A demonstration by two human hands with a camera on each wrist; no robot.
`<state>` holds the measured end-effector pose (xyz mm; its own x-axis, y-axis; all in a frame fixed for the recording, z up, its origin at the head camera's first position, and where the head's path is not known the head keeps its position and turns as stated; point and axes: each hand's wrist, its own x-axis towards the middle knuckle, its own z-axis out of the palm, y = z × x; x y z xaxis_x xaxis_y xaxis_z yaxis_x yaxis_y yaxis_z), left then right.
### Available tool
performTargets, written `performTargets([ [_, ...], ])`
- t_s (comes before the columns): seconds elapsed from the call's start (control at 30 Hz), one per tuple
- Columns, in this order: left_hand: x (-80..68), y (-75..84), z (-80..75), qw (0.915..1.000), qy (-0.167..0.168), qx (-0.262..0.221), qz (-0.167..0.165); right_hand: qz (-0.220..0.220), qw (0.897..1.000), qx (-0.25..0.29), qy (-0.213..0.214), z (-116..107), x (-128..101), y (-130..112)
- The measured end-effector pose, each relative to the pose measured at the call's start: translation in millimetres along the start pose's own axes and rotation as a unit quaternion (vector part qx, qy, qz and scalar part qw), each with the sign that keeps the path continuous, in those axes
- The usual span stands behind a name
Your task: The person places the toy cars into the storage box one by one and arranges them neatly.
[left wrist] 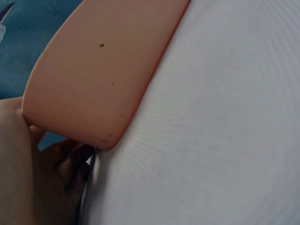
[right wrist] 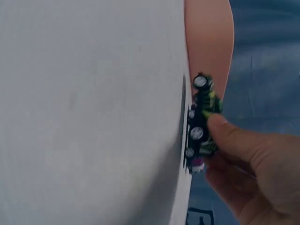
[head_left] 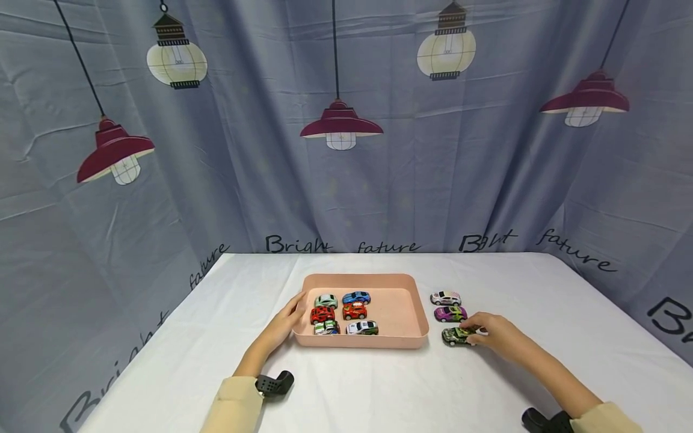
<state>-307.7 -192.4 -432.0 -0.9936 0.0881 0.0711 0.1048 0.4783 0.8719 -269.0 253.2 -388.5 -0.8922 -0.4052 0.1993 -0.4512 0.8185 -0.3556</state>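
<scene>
Fingers of my right hand (head_left: 495,334) curl round the green car (head_left: 457,335), pinching it where it sits on the white worktop (head_left: 379,385), just right of the pink tray (head_left: 417,313). In the right wrist view my thumb (right wrist: 225,133) lies across the car's (right wrist: 200,124) side, its wheels against the cloth, with the tray's (right wrist: 208,42) wall just beyond it. Behind the green car stand a purple car (head_left: 450,313) and a white car (head_left: 446,297), one after the other, near each other and apart from the tray.

My left hand (head_left: 285,322) rests against the tray's left end, fingers fairly straight along the wall and thumb at the rim; the left wrist view shows the tray's (left wrist: 103,70) rounded corner against my palm (left wrist: 18,164), fingers tucked beneath it. Six cars sit in the tray's left half in two rows: a pale green one (head_left: 326,300), a blue one (head_left: 356,297), two red ones (head_left: 322,314) (head_left: 354,311), and two white-and-green ones (head_left: 326,328) (head_left: 361,328).
</scene>
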Motion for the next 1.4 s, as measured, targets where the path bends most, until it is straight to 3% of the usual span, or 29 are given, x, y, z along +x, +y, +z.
performTargets([
  [0.37, -0.5, 1.8, 0.3, 1.0000, 0.000, 0.000, 0.005, -0.023, 0.999, 0.019, 0.021, -21.0, 2.6, -12.5],
  [0.63, -0.4, 0.9, -0.3, 1.0000, -0.001, -0.004, 0.002, -0.025, 0.998, 0.050, 0.018, -25.6, 19.0, -35.3],
  [0.97, 1.0, -0.7, 1.4, 0.9997, -0.007, -0.016, 0.016, -0.006, 0.997, 0.075, -0.015, -4.8, 48.7, -67.4],
  [1.3, -0.2, -0.1, 2.2, 0.9998, -0.010, -0.006, 0.013, 0.015, 0.998, 0.035, -0.041, 24.3, 63.5, -77.1],
  [1.4, -0.4, 1.0, 0.7, 0.9999, -0.006, 0.002, 0.009, -0.004, 1.000, -0.001, -0.031, 27.0, 66.8, -76.9],
])
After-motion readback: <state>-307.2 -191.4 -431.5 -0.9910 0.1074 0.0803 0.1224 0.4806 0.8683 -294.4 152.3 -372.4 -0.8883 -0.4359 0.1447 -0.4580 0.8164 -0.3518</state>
